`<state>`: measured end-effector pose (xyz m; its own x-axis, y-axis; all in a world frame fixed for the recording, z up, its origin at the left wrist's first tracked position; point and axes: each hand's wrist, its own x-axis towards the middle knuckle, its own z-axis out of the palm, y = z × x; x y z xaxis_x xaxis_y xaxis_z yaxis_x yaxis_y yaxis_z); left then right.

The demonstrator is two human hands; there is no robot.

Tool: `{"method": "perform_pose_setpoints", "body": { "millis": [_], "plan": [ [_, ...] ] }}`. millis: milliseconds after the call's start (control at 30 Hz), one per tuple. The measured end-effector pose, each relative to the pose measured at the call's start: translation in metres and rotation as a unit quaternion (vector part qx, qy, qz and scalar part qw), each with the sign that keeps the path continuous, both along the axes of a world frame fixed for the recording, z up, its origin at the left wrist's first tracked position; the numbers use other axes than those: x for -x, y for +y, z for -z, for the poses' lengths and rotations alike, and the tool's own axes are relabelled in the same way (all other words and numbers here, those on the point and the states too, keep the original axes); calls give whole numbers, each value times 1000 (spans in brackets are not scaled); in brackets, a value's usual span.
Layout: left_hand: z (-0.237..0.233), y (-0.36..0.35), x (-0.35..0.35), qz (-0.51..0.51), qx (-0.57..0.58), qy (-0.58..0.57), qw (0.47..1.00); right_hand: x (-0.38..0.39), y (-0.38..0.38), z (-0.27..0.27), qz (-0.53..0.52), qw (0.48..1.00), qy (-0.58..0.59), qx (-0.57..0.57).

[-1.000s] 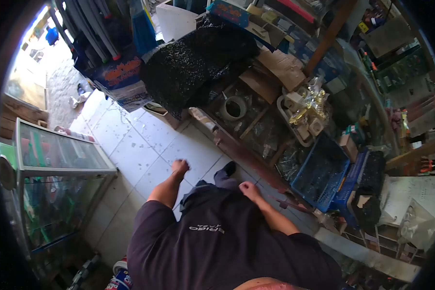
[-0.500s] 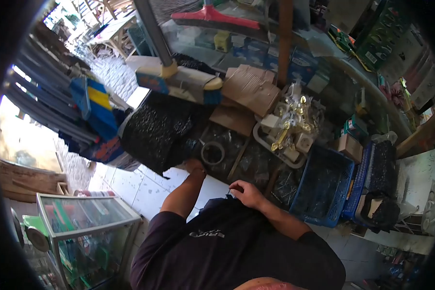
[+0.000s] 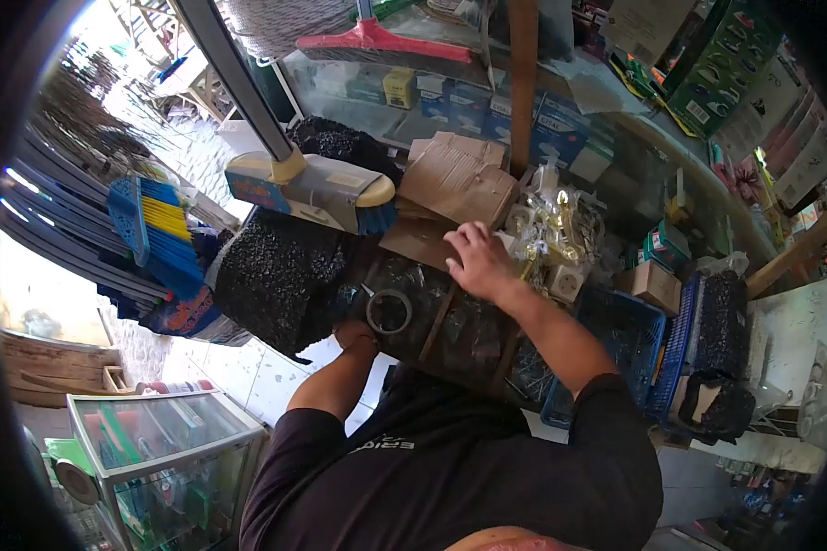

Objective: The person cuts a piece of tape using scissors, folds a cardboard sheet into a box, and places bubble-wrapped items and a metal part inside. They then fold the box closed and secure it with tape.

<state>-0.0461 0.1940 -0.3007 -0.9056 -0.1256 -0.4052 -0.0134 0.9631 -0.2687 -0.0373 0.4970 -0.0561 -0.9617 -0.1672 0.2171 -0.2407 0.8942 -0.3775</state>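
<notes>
My left hand reaches to the near left edge of a dark compartmented box; its fingers are hidden in shadow. Close to it lies a pale ring, perhaps a roll of tape, in one compartment. My right hand is over the far side of the box, beside the folded brown cardboard, fingers loosely bent and apart, with nothing seen in them. Just right of it is a pile of plastic-wrapped gold and white fittings. A wooden divider runs between compartments holding small clear packets.
A blue plastic basket stands at the right. Black textured sheeting and a boxed broom head lie at the left. Behind is a glass case with boxes. A smaller glass cabinet stands lower left.
My right hand has moved up and forward, from beside my body to over the box's far side near the cardboard. The left hand stays at the box edge. The view has shifted slightly.
</notes>
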Motion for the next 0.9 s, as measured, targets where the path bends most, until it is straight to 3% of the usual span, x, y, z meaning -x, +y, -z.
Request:
{"method": "perform_pose_setpoints", "body": {
  "millis": [67,133,167,233,267,333,367,433,467,533,567,600,900],
  "plan": [
    [-34,16,-9,-89,-44,32,995,24,9,5,27,999,-9,-31],
    [-1,-5,-3,-87,-142,-21,986,45,16,5,53,994,-43,-85],
    [48,-19,2,-212,-233,-18,949,54,18,4,49,994,-53,-88],
    [127,-41,11,-456,-389,56,799,71,21,5,42,993,-74,-88],
    [131,-47,7,-481,-432,50,761,77,23,7,43,991,-87,-96],
    [67,-11,1,-501,-377,133,767,90,28,12,42,987,-111,-109],
    [6,17,-3,-510,-349,173,767,98,30,16,38,986,-128,-96],
    [-18,24,-1,-620,-359,223,661,110,36,24,32,983,-166,-69],
    [-65,34,0,-635,-373,200,646,110,38,20,31,986,-157,-52],
    [10,6,-8,-413,-362,126,826,118,42,20,21,986,-154,-53],
    [51,-9,-14,-286,-347,99,888,120,44,20,16,987,-153,-56],
    [53,-13,-15,-253,-347,83,899,119,45,17,16,988,-144,-48],
    [49,-23,-9,-287,-347,36,892,129,54,14,40,983,-182,-4]
  ]
}}
